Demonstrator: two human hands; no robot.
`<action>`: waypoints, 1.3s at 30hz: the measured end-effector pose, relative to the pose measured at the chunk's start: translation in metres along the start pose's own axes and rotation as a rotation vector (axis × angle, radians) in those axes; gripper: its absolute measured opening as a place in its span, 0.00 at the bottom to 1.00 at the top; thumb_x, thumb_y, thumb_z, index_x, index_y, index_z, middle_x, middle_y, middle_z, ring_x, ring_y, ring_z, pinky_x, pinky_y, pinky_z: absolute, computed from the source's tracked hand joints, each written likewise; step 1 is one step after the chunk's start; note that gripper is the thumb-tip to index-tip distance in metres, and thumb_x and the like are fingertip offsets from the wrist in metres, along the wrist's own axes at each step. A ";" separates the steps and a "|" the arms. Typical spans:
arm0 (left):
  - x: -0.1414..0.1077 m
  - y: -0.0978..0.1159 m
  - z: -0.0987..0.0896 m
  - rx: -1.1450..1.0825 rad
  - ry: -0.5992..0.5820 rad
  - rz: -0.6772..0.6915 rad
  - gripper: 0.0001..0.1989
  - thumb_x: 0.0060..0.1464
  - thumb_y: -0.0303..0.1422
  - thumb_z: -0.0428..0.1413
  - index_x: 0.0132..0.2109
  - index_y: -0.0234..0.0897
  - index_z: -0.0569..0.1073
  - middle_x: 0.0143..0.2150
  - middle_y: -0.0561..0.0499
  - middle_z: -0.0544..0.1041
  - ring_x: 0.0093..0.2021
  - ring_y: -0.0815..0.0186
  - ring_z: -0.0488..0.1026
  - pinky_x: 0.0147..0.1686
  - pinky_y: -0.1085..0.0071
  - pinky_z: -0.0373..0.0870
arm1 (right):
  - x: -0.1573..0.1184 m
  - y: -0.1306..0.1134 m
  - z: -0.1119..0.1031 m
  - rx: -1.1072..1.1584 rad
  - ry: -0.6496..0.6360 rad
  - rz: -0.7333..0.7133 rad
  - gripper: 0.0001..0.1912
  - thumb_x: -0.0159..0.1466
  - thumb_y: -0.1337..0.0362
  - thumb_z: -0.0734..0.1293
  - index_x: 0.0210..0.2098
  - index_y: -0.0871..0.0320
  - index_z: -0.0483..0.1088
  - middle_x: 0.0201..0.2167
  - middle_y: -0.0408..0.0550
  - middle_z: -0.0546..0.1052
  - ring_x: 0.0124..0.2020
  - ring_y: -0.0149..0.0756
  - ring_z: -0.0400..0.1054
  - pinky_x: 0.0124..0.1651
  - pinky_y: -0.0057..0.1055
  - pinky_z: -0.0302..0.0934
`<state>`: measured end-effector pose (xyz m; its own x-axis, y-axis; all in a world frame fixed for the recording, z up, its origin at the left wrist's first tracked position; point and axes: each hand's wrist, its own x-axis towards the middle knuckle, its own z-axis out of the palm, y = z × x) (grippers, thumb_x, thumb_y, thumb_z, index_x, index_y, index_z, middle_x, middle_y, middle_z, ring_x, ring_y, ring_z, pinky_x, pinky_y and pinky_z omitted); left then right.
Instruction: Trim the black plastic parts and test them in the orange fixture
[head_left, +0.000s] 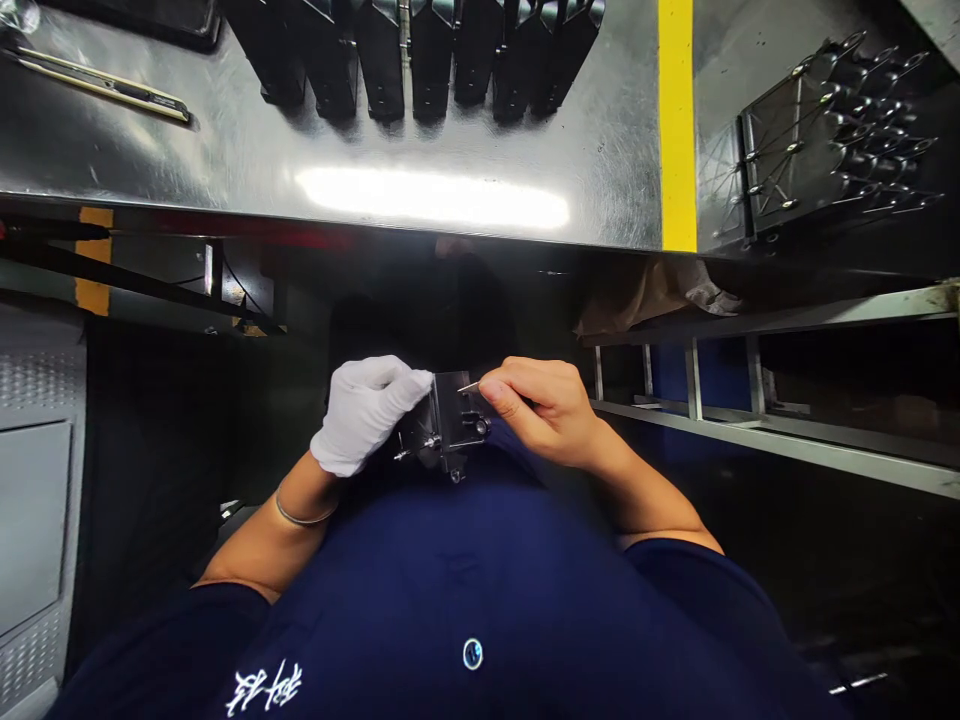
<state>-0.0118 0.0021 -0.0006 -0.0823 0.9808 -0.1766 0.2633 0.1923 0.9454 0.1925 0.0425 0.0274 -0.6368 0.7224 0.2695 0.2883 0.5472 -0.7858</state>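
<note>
My left hand (367, 412), in a white glove, is closed on the edge of a black plastic part (452, 410) held in front of my torso. Flat faces and small round bosses show on this part, with thin prongs at its lower side. My bare right hand (546, 410) pinches a thin, pointed metal tool (469, 387). Its tip lies against or just over the part's flat face; contact is hard to make out. Most of the tool is hidden by my fingers, so its exact kind does not show.
Ahead is a shiny metal table (225, 160) with a yellow stripe (677, 130). Several black parts (430, 60) stand in a row on it. A utility knife (105, 85) lies at left, and a stack of black parts (832, 140) at right. Below stands a metal frame shelf (787, 440).
</note>
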 end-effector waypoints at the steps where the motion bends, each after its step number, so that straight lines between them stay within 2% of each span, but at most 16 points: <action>1: 0.000 0.000 0.000 -0.006 -0.007 0.004 0.24 0.50 0.48 0.57 0.17 0.35 0.66 0.15 0.53 0.63 0.18 0.73 0.57 0.18 0.74 0.55 | 0.000 0.000 0.000 0.002 0.003 0.005 0.11 0.66 0.70 0.61 0.29 0.65 0.70 0.22 0.43 0.69 0.23 0.21 0.59 0.29 0.20 0.54; 10: -0.001 -0.002 0.002 -0.037 -0.005 -0.005 0.24 0.50 0.48 0.57 0.17 0.34 0.67 0.16 0.53 0.64 0.18 0.73 0.58 0.18 0.75 0.56 | -0.001 0.001 -0.002 -0.036 -0.037 -0.010 0.12 0.68 0.68 0.59 0.30 0.63 0.70 0.22 0.43 0.69 0.24 0.22 0.61 0.29 0.21 0.55; 17: -0.003 -0.001 0.005 -0.061 0.016 -0.094 0.22 0.46 0.49 0.59 0.18 0.36 0.67 0.16 0.53 0.64 0.19 0.72 0.57 0.18 0.74 0.56 | -0.002 0.007 -0.002 0.057 -0.132 -0.048 0.12 0.68 0.68 0.59 0.30 0.63 0.68 0.23 0.43 0.70 0.25 0.21 0.62 0.31 0.19 0.56; 22: 0.001 0.003 0.005 -0.044 0.021 -0.092 0.25 0.47 0.51 0.57 0.17 0.37 0.64 0.16 0.53 0.62 0.18 0.72 0.55 0.17 0.73 0.55 | -0.001 0.006 -0.006 0.134 -0.181 -0.045 0.15 0.69 0.66 0.58 0.29 0.64 0.69 0.21 0.43 0.68 0.23 0.21 0.60 0.29 0.20 0.55; 25: 0.003 0.004 0.004 -0.032 0.010 -0.070 0.25 0.47 0.51 0.57 0.17 0.36 0.64 0.15 0.53 0.61 0.18 0.72 0.55 0.17 0.73 0.55 | 0.001 0.006 -0.008 0.176 -0.126 -0.045 0.13 0.69 0.68 0.58 0.32 0.64 0.70 0.23 0.44 0.70 0.25 0.22 0.62 0.29 0.20 0.56; 28: 0.004 0.004 0.003 -0.019 0.013 -0.066 0.24 0.48 0.49 0.57 0.17 0.36 0.63 0.15 0.54 0.61 0.18 0.72 0.55 0.17 0.74 0.55 | 0.001 0.007 -0.007 0.066 -0.051 -0.083 0.11 0.68 0.69 0.59 0.31 0.64 0.70 0.23 0.44 0.70 0.25 0.22 0.62 0.30 0.21 0.56; 31: 0.003 0.002 0.003 -0.021 0.012 -0.074 0.23 0.47 0.49 0.57 0.17 0.36 0.64 0.15 0.53 0.62 0.18 0.72 0.56 0.17 0.74 0.56 | 0.001 0.009 -0.007 0.076 -0.167 -0.061 0.14 0.69 0.66 0.58 0.28 0.64 0.68 0.22 0.43 0.68 0.24 0.21 0.60 0.29 0.21 0.55; 34: 0.003 0.003 0.005 -0.024 -0.005 -0.068 0.23 0.46 0.49 0.58 0.17 0.36 0.66 0.16 0.52 0.63 0.19 0.71 0.57 0.18 0.73 0.56 | 0.000 0.010 -0.010 0.296 -0.299 -0.008 0.18 0.70 0.63 0.56 0.27 0.64 0.67 0.21 0.43 0.68 0.22 0.20 0.60 0.28 0.20 0.55; 36: 0.004 0.005 0.006 -0.023 0.017 -0.073 0.24 0.46 0.50 0.57 0.17 0.36 0.64 0.15 0.53 0.62 0.19 0.72 0.56 0.18 0.73 0.56 | 0.000 0.010 -0.012 0.384 -0.256 0.005 0.18 0.70 0.63 0.56 0.27 0.65 0.67 0.20 0.44 0.68 0.22 0.21 0.61 0.28 0.20 0.56; 39: 0.007 0.007 0.006 -0.020 0.075 -0.086 0.27 0.47 0.51 0.56 0.15 0.38 0.57 0.15 0.55 0.56 0.18 0.73 0.51 0.17 0.73 0.54 | 0.000 0.009 -0.010 0.264 -0.128 -0.001 0.15 0.69 0.66 0.58 0.28 0.64 0.68 0.21 0.45 0.69 0.23 0.21 0.63 0.29 0.20 0.57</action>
<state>-0.0048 0.0105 0.0033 -0.1756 0.9554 -0.2373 0.2330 0.2745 0.9329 0.2018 0.0516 0.0259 -0.7270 0.6535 0.2107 0.1027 0.4069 -0.9077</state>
